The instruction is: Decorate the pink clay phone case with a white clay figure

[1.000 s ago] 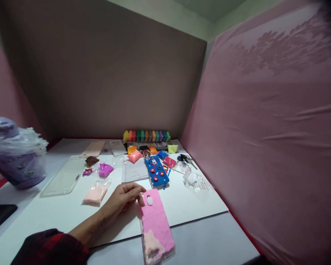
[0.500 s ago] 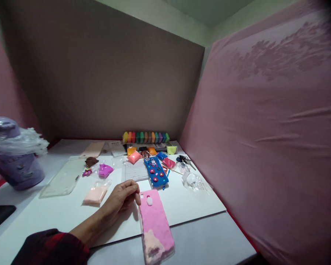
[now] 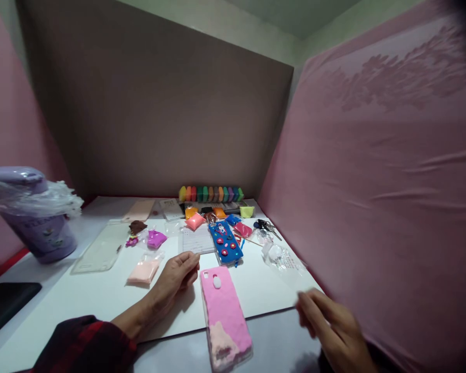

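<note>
A clear phone case covered in pink clay (image 3: 229, 308), with a peach patch at its lower end, lies at the front over the white board's edge. Just left of its upper end rests my left hand (image 3: 178, 277), fingers curled and tips pressed together, apart from the case. What those fingers hold, if anything, is hidden. My right hand (image 3: 332, 326) is at the lower right, away from the case, slightly blurred. Its fingers are bent and closed together; I cannot make out anything in them. Behind the pink case lies a blue decorated phone case (image 3: 226, 243).
Packets of peach clay (image 3: 144, 272) and purple clay (image 3: 156, 239) lie left, near a clear case (image 3: 101, 248). Keys (image 3: 267, 227) and a crumpled clear plastic packet (image 3: 281, 258) are right. Coloured clay blocks (image 3: 212, 194) line the back. A purple bucket (image 3: 50, 238) stands far left.
My right hand has come into view at the lower right. My left hand's fingertips have come away from the pink case's edge. The whole view has shifted slightly.
</note>
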Tool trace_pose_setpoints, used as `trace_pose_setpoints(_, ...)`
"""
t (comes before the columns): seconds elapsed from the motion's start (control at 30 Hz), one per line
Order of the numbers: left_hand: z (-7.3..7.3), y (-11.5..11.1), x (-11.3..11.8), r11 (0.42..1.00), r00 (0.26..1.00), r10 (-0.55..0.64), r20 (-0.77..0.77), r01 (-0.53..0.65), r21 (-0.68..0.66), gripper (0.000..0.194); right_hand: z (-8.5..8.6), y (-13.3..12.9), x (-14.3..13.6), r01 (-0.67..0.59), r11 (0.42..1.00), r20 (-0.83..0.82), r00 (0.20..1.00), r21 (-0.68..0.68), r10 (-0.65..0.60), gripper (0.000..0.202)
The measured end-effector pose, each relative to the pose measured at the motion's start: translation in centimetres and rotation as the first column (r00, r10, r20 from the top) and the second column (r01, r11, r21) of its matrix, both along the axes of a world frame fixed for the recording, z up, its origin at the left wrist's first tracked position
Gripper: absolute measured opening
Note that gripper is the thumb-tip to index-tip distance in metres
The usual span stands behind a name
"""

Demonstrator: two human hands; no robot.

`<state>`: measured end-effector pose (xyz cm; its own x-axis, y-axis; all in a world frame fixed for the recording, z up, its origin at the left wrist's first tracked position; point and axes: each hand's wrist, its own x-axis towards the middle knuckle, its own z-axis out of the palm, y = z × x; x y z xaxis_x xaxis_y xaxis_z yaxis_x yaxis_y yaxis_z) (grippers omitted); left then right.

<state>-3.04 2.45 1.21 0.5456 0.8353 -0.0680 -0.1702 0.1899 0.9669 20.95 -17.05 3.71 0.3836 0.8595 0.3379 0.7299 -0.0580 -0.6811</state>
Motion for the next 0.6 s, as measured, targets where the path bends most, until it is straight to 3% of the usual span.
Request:
trace_pose_setpoints(0.13,0.3,0.0,0.2,1.0,0.999,-0.001,0.043,0.001,-0.003,0.006,1.7,8.5,-0.4,-0.123,0.99,-0.075,0.99,-0.067,0.118,0.028)
trace_pose_setpoints(0.2,0.3,0.1,0.2,1.0,0.998,0.006,0.06,-0.005,-0.015,0.017,1.4,12.4,-0.2,-0.104,0.991,-0.084,0.992,-0.083,0.097,0.021)
trace_pose_setpoints(0.3,0.2,0.2,0.3,0.999,0.997,0.033,0.066,-0.031,-0.037,0.017,0.0,16.6,0.3,-0.085,0.986,-0.115,0.991,-0.142,0.069,0.017)
trace_pose_setpoints(0.43,-0.3,0.5,0.4,0.998,0.998,0.046,0.044,-0.044,-0.048,0.023,-1.9,19.2,0.7,-0.08,0.973,-0.172,0.984,-0.218,0.042,0.02)
trace_pose_setpoints(0.6,-0.9,0.9,0.5,0.999,0.999,0.022,0.039,-0.021,-0.036,0.025,-3.9,20.2,0.8,-0.086,0.965,-0.285,0.958,-0.248,0.012,0.022)
